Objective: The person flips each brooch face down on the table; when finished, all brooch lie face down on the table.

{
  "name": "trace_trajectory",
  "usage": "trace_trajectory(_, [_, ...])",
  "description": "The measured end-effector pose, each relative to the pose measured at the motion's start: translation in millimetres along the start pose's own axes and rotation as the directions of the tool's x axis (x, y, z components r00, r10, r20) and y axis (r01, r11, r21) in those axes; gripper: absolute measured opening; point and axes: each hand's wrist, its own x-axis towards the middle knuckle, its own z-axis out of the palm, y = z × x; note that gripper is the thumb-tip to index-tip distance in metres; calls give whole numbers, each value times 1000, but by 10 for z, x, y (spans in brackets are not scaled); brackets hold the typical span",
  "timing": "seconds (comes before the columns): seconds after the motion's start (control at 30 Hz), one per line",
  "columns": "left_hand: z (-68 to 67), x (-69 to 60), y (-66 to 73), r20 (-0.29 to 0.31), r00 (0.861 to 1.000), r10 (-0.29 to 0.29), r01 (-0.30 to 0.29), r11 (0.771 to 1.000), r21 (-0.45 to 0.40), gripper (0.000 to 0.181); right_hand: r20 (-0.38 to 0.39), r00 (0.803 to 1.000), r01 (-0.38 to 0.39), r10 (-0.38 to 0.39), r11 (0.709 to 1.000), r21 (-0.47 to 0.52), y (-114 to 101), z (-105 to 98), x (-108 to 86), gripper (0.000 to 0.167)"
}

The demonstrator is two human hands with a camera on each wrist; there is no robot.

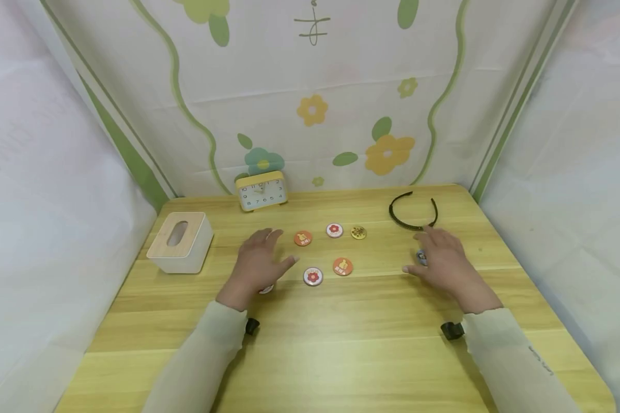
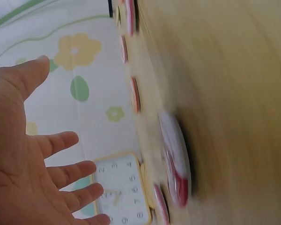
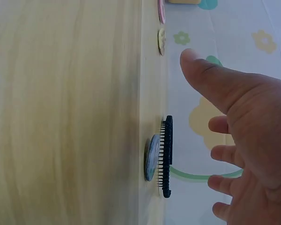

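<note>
Over the wooden table, the left hand and right hand hang with thumbs and fingers spread, holding nothing. A low sweep by the right could drag the black headband just beyond its fingertips; the partly covered blue-grey badge below that hand, or the white badge below the left, could be nudged unseen. 5 more badges lie between. The clock shows dial numerals, such as 3 and 8; right sleeve and badge lettering is too small to read.
</note>
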Motion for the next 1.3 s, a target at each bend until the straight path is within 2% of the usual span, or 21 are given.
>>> trace_trajectory(0.17, [43, 30, 141, 14, 1000, 21, -19, 992, -126, 86, -15, 1000, 27, -26, 999, 27, 14, 11, -31, 84])
trace_trajectory(0.4, [232, 98, 334, 5, 1000, 28, -27, 972, -235, 78, -13, 1000, 16, -15, 998, 66, 95, 27, -55, 77])
trace_trajectory(0.57, [308, 120, 508, 4, 999, 37, -34, 947, -320, 79, 17, 1000, -6, 4, 993, 119, 154, 28, -71, 79])
trace_trajectory(0.77, [366, 137, 724, 36, 997, 74, -52, 908, -416, 82, 62, 997, -52, 40, 977, 208, 254, 61, -72, 82])
trace_trajectory(0.87, [426, 155, 820, 49, 994, 101, -70, 899, -431, 82, 73, 996, -68, 53, 971, 230, 297, 76, -86, 85])
trace_trajectory(1.1, [567, 210, 994, 55, 986, 155, -122, 914, -388, 80, 93, 993, -95, 72, 958, 270, 353, 79, -134, 89])
trace_trajectory(1.3, [694, 288, 1126, 65, 980, 190, -152, 913, -377, 78, 108, 989, -132, 103, 938, 320, 421, 83, -161, 88])
